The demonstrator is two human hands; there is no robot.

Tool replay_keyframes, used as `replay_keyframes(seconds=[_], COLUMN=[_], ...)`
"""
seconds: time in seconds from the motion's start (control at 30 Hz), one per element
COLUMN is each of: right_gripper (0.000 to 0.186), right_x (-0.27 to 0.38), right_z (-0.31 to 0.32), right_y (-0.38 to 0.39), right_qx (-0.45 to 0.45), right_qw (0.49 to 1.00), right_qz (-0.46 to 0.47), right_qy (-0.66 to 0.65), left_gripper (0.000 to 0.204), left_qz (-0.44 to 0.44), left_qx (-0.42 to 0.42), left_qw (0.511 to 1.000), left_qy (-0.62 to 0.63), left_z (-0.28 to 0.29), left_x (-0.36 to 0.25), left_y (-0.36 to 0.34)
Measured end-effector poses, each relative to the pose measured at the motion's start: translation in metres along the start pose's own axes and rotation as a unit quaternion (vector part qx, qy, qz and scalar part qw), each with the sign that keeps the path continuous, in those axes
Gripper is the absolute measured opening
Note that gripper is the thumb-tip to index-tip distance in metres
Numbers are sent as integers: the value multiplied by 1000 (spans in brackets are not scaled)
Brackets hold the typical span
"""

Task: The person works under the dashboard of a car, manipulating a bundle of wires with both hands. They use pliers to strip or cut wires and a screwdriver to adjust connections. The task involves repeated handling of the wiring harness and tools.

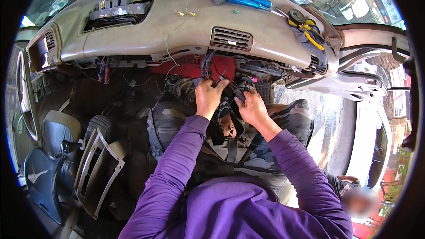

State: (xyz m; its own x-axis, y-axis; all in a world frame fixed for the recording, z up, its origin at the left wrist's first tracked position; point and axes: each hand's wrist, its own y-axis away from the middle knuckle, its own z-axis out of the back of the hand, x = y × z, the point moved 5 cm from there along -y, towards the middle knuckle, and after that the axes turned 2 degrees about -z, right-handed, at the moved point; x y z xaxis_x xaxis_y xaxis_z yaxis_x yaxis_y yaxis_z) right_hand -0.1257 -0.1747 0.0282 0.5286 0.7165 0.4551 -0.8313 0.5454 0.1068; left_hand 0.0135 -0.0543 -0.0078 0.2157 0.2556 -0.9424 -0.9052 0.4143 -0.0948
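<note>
I sit in a car's front seat under a beige dashboard [177, 31]. My left hand [209, 96] and my right hand [252, 106] meet just below the dashboard, over my knees in camouflage trousers. Both grip a bundle of black wires [229, 89] that hangs down from a black corrugated cable sleeve [206, 64] under the dashboard. The fingers of both hands are closed around the wires and a small black connector. My purple sleeves come up from the lower edge.
On top of the dashboard lie a blue-handled screwdriver [248, 1], a roll of black tape [295, 16] and yellow-handled pliers [310, 33]. A loose grey vent panel [99, 168] leans at lower left. The steering wheel [24, 97] is far left. Another person [354, 194] is outside the open right door.
</note>
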Motion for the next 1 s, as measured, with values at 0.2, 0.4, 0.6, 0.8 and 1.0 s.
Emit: replay_keyframes(seconds=[0.2, 0.4, 0.6, 0.8, 1.0], right_gripper=[25, 28, 33, 44, 21], right_x=[5, 6, 8, -15, 32], right_z=[-6, -16, -55, -30, 68], right_y=[3, 6, 12, 11, 54], right_qx=[-75, -105, -111, -30, -50], right_qw=[997, 992, 985, 970, 995], right_qz=[-12, -47, -119, -193, 37], right_qy=[20, 43, -64, -142, -84], left_gripper=[60, 61, 57, 49, 37], left_qz=[4, 33, -46, 37, 94], left_qx=[-37, -38, -71, 9, 35], left_qw=[999, 998, 995, 999, 987], left_qy=[-2, -27, -58, -18, 124], left_z=[-3, -6, -3, -1, -9], left_x=[3, 8, 7, 4, 23], left_y=[-1, -2, -2, -4, -3])
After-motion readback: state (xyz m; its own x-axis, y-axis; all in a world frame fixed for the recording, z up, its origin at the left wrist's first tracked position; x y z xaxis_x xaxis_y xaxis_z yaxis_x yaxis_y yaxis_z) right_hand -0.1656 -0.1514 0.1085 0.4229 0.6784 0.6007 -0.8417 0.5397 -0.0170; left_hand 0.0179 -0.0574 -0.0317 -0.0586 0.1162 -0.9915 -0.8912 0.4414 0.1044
